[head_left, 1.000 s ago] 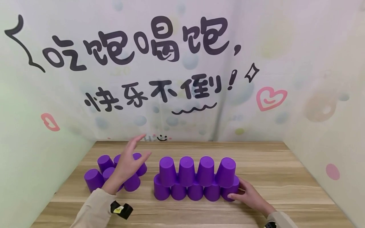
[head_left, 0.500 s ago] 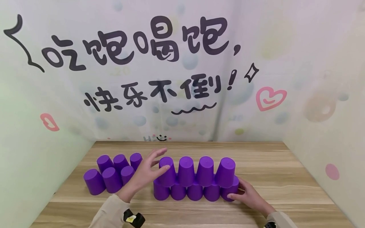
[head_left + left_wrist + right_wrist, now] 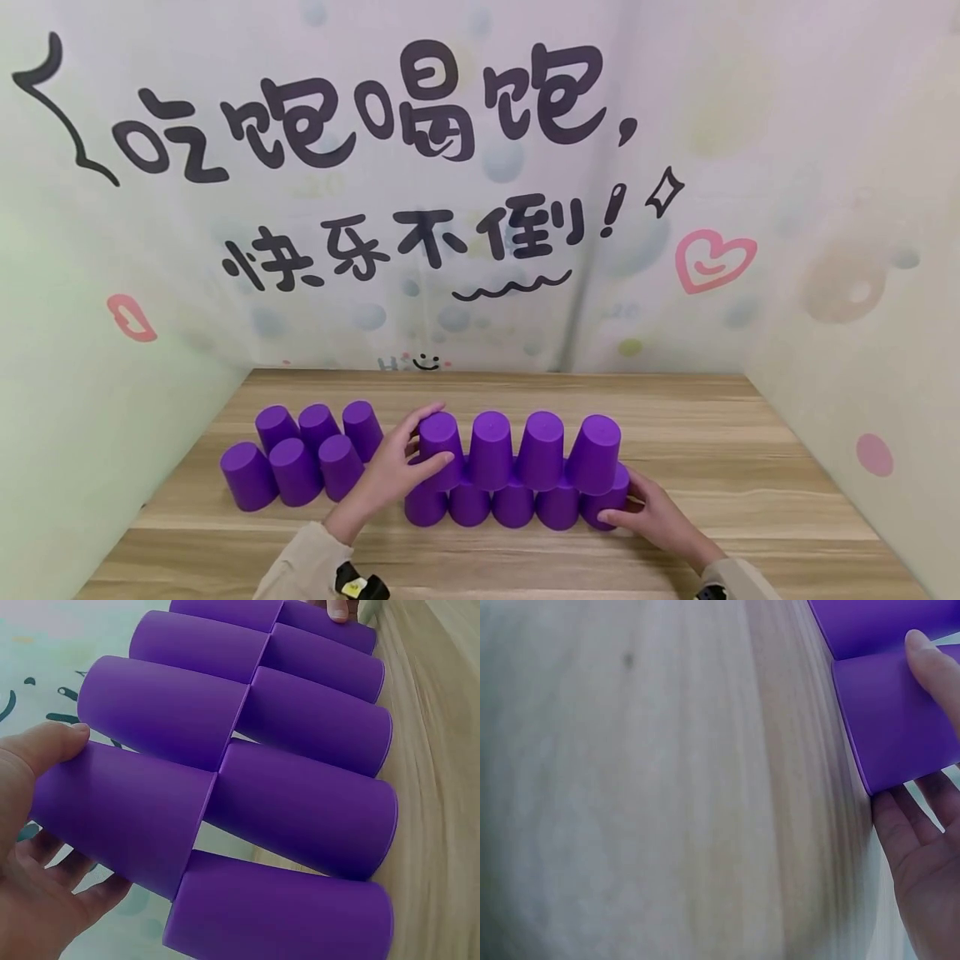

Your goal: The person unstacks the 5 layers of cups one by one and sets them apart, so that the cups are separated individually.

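Observation:
Upside-down purple cups stand in two tiers, a lower row side by side and an upper row bridging its joints. My left hand [image 3: 393, 467] is round the leftmost upper cup [image 3: 441, 435], thumb on the near side. In the left wrist view that cup [image 3: 127, 810] sits between thumb and fingers, its rim on the lower cups. My right hand [image 3: 660, 517] holds the rightmost lower cup [image 3: 597, 508]. The right wrist view has the thumb on one side of this cup [image 3: 896, 720] and the other fingers on the opposite side.
Left of the tiers, several more upside-down purple cups [image 3: 292, 471] stand in two rows on the wood-grain table [image 3: 480, 567]. Behind the table hangs a pale printed backdrop [image 3: 675, 333], and pale walls close in both sides.
My left hand has moved right, from over the loose cups to the leftmost upper cup, and its fingers have closed in round it. The right hand stays on its cup.

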A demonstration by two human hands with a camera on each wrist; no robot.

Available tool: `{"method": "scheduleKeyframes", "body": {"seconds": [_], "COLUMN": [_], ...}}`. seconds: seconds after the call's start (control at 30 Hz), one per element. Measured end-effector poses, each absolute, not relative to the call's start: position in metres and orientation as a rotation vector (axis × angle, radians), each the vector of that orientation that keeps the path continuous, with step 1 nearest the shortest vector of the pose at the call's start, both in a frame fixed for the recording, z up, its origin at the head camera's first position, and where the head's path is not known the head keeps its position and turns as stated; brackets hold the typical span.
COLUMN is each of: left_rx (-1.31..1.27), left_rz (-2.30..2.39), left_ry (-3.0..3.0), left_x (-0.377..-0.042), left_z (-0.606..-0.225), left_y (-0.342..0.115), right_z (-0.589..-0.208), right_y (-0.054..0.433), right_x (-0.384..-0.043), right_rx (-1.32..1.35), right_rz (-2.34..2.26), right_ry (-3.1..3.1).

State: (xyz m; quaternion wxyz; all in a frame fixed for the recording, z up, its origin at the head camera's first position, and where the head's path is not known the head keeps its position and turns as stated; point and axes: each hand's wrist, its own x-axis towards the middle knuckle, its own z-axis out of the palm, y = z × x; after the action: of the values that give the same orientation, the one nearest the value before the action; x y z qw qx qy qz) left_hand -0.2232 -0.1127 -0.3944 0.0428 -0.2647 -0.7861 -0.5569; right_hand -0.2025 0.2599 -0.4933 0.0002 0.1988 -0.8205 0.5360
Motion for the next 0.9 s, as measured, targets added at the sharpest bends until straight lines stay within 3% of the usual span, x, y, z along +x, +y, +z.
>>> {"method": "scheduleKeyframes", "body": {"seconds": [0.4, 0.63, 0.9], "left_rx": [-0.720, -0.683, -0.471], "left_rz": [-1.723, -1.434, -1.290], "left_ry": [-2.398, -2.351, -2.288], "left_x": [-0.220, -0.207, -0.181], "left_z": [-0.373, -0.347, -0.341], "left_y": [-0.138, -0.184, -0.243], "right_z": [-0.490, -0.491, -0.492], "right_y": [0.257, 0.258, 0.260], "right_x": [-0.201, -0.203, -0.203], "right_rx": [0.655, 0.625, 0.590], "right_rz": [1.715, 1.704, 1.699], "right_ry": [-2.558, -2.582, -2.590]}}
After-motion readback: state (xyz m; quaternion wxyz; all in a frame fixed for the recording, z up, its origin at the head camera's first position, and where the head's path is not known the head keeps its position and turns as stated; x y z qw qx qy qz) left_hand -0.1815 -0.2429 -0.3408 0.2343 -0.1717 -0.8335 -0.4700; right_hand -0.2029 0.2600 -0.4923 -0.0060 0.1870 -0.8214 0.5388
